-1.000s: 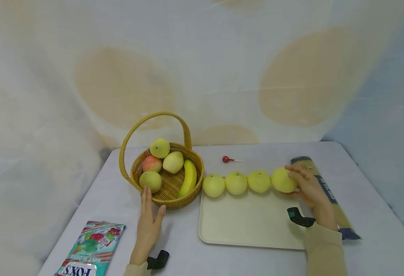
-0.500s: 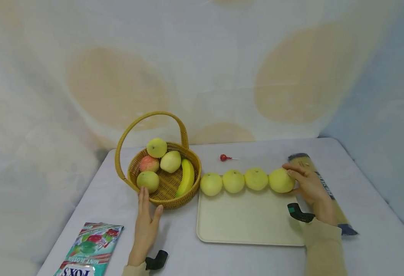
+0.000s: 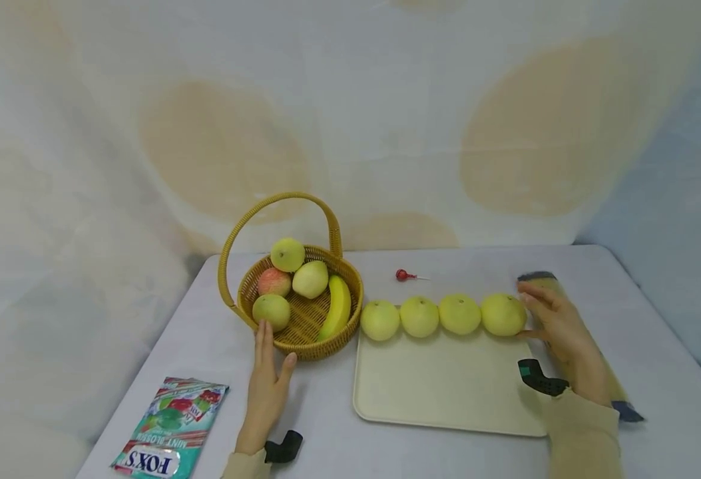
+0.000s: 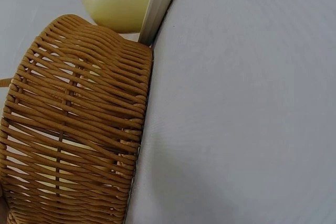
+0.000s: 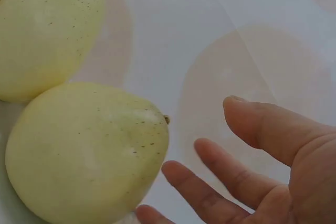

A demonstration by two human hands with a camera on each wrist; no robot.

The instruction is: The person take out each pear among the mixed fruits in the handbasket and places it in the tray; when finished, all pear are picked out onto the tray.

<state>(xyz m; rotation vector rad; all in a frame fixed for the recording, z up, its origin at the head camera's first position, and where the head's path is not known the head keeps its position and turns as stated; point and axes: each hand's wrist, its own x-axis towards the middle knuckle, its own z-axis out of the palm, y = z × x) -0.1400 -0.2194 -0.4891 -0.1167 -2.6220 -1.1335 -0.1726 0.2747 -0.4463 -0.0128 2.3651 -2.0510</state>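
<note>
Right hand has loosened, fingers spread beside end yellow fruit | fruit: right of centre, at tray's upper edge; placing seems done | left hand: fingers straight at basket

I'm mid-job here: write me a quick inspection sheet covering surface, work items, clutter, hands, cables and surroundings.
Surface: table under a pale covering; no spill seen.
Work items: four yellow-green fruits in a row along the far edge of the tray; wicker basket holding a banana and four rounder fruits.
Clutter: lollipop beyond the tray; turquoise FOX'S bag at front left; long package at right, partly hidden by the right arm.
Hands: left hand at the basket's near rim, fingers straight; right hand beside the rightmost fruit, fingers spread, contact unclear.
Cables: nothing seen.
Surroundings: pale drape with tan patches behind the table.
</note>
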